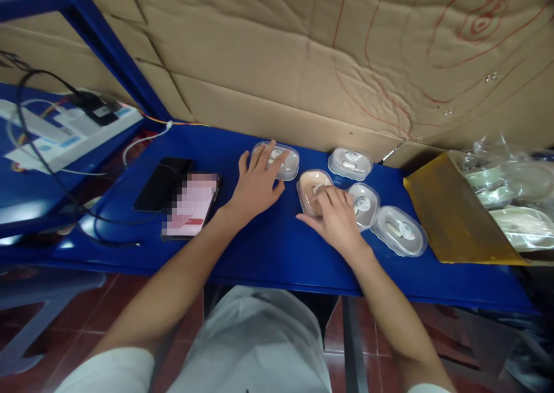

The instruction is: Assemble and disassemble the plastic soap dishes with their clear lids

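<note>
My left hand is spread over a clear oval plastic box near the back of the blue table, its fingers apart and partly covering the lid. My right hand lies over the near part of another oval box, which has a beige inside. Its fingers are bent on the lid by the label, with the thumb stretched out to the left. Just right of this hand is a box with a round label. Farther right lies a similar box, and one more box stands behind.
Two phones, one dark and one with a lit screen, lie left on the blue table. A power strip with cables is beyond them. At right, an open carton holds wrapped pieces. Cardboard walls the back.
</note>
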Tool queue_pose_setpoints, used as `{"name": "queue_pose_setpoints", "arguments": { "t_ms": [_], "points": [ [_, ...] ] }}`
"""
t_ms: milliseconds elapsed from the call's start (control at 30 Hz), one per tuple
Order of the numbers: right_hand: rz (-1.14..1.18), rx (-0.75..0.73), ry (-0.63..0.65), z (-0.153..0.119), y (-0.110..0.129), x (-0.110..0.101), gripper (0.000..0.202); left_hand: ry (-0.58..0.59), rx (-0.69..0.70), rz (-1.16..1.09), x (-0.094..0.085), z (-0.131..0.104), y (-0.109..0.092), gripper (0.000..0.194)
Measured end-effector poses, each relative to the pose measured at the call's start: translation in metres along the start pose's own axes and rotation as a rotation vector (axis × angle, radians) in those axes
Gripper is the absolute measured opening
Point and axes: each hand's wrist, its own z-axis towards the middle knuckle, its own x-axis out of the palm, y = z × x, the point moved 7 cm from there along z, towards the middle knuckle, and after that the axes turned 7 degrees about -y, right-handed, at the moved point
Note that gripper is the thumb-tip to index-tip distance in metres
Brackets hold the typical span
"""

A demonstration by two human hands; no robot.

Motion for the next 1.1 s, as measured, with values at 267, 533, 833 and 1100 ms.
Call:
{"name": "queue_pose_setpoints", "arguments": {
  "t_ms": [267,533,833,1100],
  "points": [
    [0.205,0.087,0.015,0.000,-0.003,-0.001,0.029,0.063,-0.075,-0.046,0.006,0.006,0.027,0.059],
    [0.087,0.110,0.038,0.002,-0.010,0.009,0.051,0.067,-0.068,-0.026,-0.003,0.005,0.034,0.054],
    [0.263,0.185,0.206,0.046,-0.037,0.009,0.041,0.109,-0.203,-0.087,-0.010,0.044,0.062,0.035],
    [0.014,0.205,0.135,0.050,-0.034,0.012,0.035,0.043,-0.135,-0.007,-0.005,0.036,0.040,0.037]
  ]
}}
